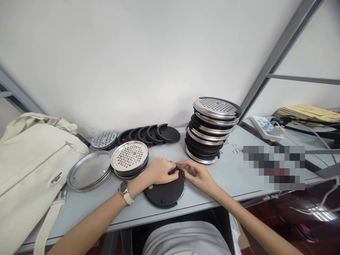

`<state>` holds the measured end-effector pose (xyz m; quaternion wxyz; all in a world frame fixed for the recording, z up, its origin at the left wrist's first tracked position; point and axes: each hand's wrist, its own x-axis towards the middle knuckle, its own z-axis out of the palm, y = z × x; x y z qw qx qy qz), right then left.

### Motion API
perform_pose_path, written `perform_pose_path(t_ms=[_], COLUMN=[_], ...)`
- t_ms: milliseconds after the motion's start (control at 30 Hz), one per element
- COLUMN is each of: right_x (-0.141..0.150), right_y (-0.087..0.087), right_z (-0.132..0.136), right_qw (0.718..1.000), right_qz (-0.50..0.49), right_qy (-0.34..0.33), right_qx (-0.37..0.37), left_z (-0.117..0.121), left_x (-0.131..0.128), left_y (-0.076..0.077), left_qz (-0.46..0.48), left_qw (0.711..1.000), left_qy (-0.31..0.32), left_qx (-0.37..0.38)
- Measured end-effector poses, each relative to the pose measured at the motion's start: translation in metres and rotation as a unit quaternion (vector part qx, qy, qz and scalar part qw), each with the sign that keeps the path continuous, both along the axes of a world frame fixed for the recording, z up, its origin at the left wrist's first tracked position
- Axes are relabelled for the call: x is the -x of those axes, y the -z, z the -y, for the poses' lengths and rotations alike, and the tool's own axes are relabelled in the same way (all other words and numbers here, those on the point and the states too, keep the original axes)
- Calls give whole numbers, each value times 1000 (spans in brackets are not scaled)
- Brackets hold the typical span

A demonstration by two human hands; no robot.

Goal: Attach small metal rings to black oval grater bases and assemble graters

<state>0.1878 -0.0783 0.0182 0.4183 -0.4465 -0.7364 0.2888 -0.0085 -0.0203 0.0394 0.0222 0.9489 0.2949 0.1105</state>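
A round black disc (165,194) with a thin silvery rim along its right side lies flat near the table's front edge. My left hand (162,170), a watch (124,189) on its wrist, is closed over the disc's far part, with thumb and fingers at the upper right rim. Against that same rim, my right hand (198,176) has its thumb and fingertips pinched together; any small part between them is hidden. Just left of the disc stands a stack of perforated metal plates (130,156). Farther left are smooth metal plates (89,170) in a stack.
A tall, uneven pile of black and metal discs (209,136) stands back right. Small metal rings (236,151) lie beside it. Overlapping black discs (168,134) and a grater-like disc (104,140) sit along the wall. A cream bag (34,170) covers the left end.
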Motion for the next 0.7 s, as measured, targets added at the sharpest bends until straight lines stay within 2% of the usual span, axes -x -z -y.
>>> perform_pose_path(t_ms=[700], right_x=[-1], right_y=[5], right_z=[-1], right_qw=[1000], right_qz=[6], right_qy=[3], right_qx=[-14], left_z=[1], left_x=[-1], left_y=[-2], left_qz=[2], left_qw=[1000], left_qy=[-8], left_qx=[9])
